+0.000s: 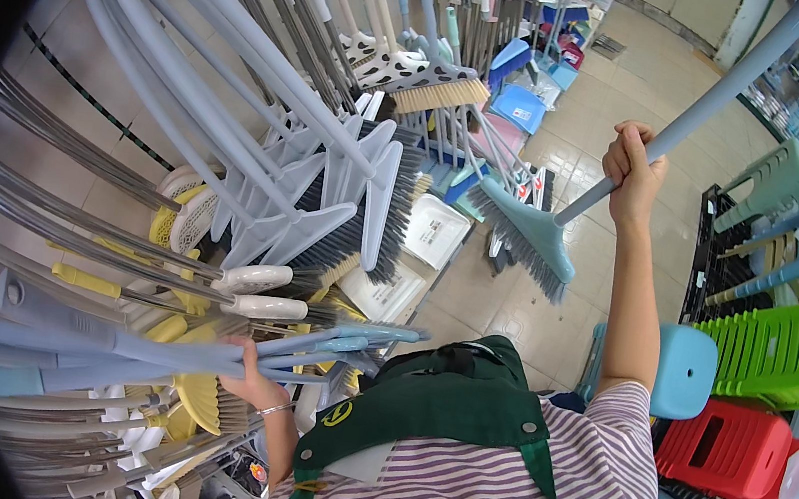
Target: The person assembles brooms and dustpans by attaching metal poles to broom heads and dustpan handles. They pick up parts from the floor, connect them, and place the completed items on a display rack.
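My right hand (637, 172) is closed round the blue-grey stick of a broom (531, 235), held up off the floor at the right. Its light blue head, with grey bristles, hangs to the left of my forearm. Low on the left, my left hand (251, 381) grips a bundle of blue-grey handles (130, 343); some fingers are hidden behind them. Yellow brush heads (196, 399) lie just beside that hand. Above it several grey-white brooms (310, 202) with dark bristles lean together.
Metal poles (72, 206) crowd the left wall. White dustpans (438, 226) and blue dustpans (519, 109) stand along the rack. At the right are stacked stools: green (775, 349), red (721, 448) and blue (684, 373). A tiled aisle (595, 104) runs between.
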Demonstrator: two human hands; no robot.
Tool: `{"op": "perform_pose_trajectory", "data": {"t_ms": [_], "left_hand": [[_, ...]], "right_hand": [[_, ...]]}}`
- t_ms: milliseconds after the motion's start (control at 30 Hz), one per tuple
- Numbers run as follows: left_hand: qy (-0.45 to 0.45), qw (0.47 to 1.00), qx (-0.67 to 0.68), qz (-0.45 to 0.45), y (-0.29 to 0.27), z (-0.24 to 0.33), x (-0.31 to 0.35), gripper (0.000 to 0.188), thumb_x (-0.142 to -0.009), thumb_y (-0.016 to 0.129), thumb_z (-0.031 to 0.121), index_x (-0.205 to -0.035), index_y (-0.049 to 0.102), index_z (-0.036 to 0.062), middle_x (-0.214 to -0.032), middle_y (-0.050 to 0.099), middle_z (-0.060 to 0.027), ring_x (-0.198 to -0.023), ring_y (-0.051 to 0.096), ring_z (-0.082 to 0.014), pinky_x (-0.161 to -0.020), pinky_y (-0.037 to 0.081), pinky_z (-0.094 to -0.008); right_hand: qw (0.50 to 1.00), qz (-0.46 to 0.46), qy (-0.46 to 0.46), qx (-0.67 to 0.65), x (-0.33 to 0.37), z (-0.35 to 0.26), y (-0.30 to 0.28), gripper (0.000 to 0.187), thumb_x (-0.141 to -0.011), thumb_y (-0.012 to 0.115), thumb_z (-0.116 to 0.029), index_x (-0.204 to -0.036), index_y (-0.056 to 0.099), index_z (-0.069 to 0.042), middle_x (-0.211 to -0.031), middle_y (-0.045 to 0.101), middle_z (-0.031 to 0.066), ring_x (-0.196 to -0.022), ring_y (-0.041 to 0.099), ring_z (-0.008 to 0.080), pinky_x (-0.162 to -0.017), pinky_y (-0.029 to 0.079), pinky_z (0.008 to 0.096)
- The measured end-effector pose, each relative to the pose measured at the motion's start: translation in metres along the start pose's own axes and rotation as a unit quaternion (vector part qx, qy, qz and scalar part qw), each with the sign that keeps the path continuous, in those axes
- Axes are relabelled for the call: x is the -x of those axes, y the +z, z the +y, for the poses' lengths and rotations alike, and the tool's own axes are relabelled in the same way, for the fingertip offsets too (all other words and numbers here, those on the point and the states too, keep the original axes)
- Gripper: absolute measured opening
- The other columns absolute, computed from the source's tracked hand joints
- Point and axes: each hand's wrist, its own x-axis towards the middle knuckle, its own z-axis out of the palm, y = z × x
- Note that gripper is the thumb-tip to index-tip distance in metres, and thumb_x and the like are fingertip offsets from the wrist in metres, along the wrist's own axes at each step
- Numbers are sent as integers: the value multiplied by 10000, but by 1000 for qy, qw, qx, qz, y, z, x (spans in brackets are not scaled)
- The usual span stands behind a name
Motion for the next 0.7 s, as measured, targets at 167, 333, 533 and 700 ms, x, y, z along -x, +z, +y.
{"op": "perform_pose_trajectory", "data": {"t_ms": [167,333,533,700], "left_hand": [[8,997,-22,67,14,-6,20,243,-743,625,-26,-967,536,2,-910,515,-60,-863,496,-176,-832,404,-323],[23,983,-62,174,53,-13,55,266,-738,628,-14,-989,541,-13,-921,545,-77,-862,493,-182,-845,398,-322],[44,960,-108,254,128,-18,121,275,-736,625,-17,-995,535,-17,-932,547,-72,-878,495,-177,-866,390,-324],[38,949,-98,298,188,-10,169,307,-735,624,-20,-1025,524,-3,-986,539,-73,-911,496,-182,-888,388,-325]], "right_hand": [[998,-57,38,-2,-49,42,9,189,-893,577,-177,-865,533,4,-531,337,-54,-426,270,35,-403,214,208],[991,-119,58,-19,-118,87,1,240,-870,617,-202,-853,553,29,-527,387,-35,-421,308,46,-402,231,216],[981,-131,107,-94,-230,129,-39,154,-891,559,-164,-827,527,-27,-522,312,-58,-411,284,47,-395,244,218],[965,-154,142,-158,-302,160,-79,173,-936,485,-194,-867,526,-40,-515,281,-68,-401,246,38,-398,226,217]]}}
